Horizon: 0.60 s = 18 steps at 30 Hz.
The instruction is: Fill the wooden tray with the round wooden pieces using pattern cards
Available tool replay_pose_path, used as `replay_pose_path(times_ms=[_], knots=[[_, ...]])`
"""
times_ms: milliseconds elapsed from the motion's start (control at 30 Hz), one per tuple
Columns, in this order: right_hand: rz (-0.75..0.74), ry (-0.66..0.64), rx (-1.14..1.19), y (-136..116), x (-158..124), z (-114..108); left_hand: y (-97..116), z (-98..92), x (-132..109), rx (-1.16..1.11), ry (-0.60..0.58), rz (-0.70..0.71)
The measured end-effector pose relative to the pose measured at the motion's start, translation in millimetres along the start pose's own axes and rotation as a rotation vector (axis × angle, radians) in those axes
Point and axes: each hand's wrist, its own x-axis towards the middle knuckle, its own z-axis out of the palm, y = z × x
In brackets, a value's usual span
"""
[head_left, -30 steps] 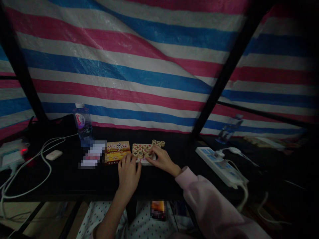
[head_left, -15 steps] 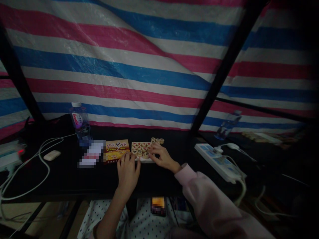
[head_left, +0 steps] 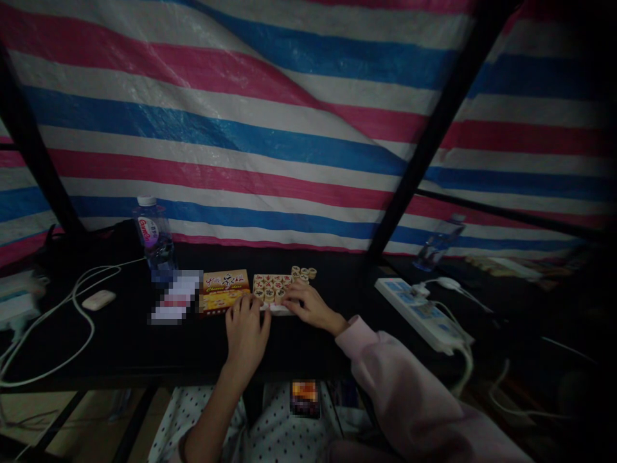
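A white tray [head_left: 282,310] holds rows of round wooden Chinese chess pieces [head_left: 272,281], red characters in the far rows and dark ones in the near row. Its printed cardboard box [head_left: 224,283] lies just to the left. My left hand [head_left: 248,328] rests with fingers apart over the near right corner of the box and the tray's near left corner. At the tray's right side, my right hand [head_left: 308,305] has thumb and forefinger on a chess piece [head_left: 279,295] at the end of the near row. My right fingers partly hide that end of the tray.
Several loose pieces [head_left: 303,271] stand behind the tray's right side. A water bottle [head_left: 157,241] and a blurred-out item [head_left: 177,297] are on the left, with a white case [head_left: 99,299] and cables. To the right lie a power strip [head_left: 414,312] and another bottle [head_left: 438,244].
The piece at my right fingertips has shifted slightly left and away, into line with the near row. My left hand has stayed in place.
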Motion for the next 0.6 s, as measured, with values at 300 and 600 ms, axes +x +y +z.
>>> replay_pose_path(times_ms=[300,600], knots=[[0.054,0.068,0.051,4.0,-0.7,1.7,0.2,-1.6,-0.2,-0.003,-0.006,0.004],[0.014,0.051,0.077,3.3,0.3,1.6,0.3,-1.8,-0.1,-0.002,-0.013,-0.004]])
